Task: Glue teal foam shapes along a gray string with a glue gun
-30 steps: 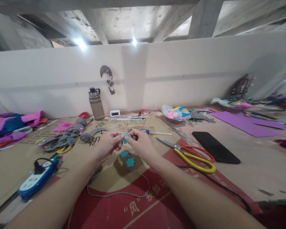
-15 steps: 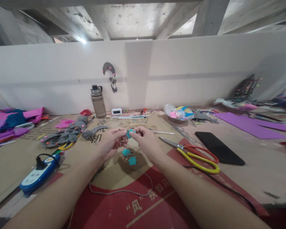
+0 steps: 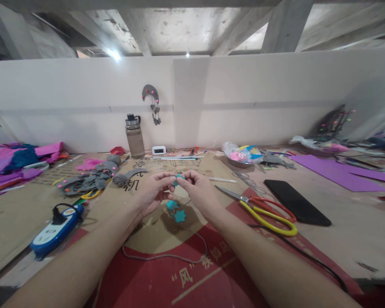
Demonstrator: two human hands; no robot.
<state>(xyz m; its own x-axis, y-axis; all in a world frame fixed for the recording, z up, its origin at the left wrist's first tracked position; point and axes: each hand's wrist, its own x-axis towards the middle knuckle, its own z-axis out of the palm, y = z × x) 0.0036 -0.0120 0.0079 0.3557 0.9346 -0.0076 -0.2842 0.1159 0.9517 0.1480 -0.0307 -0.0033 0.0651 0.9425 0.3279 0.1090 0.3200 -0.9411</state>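
My left hand [image 3: 154, 192] and my right hand [image 3: 199, 190] meet above the middle of the table, fingertips pinched together on a small teal foam piece [image 3: 179, 178]. Both hands are closed on it. Just below them two more teal flower-shaped cutouts [image 3: 177, 211] lie on a dark round patch of the cardboard. A thin grey cord [image 3: 167, 256] curls on the cardboard under my forearms.
Red-and-yellow scissors [image 3: 263, 210] and a black phone [image 3: 297, 202] lie to the right. A blue power strip [image 3: 55, 229] sits at the left, grey felt pieces [image 3: 90, 179] beyond it. A water bottle [image 3: 134, 137], a small clock [image 3: 158, 150] and a bowl of scraps [image 3: 242, 155] stand by the back wall.
Both hands have stayed pinched on the teal piece and lifted it slightly. The view has shifted a little, moving everything rightward in the picture.
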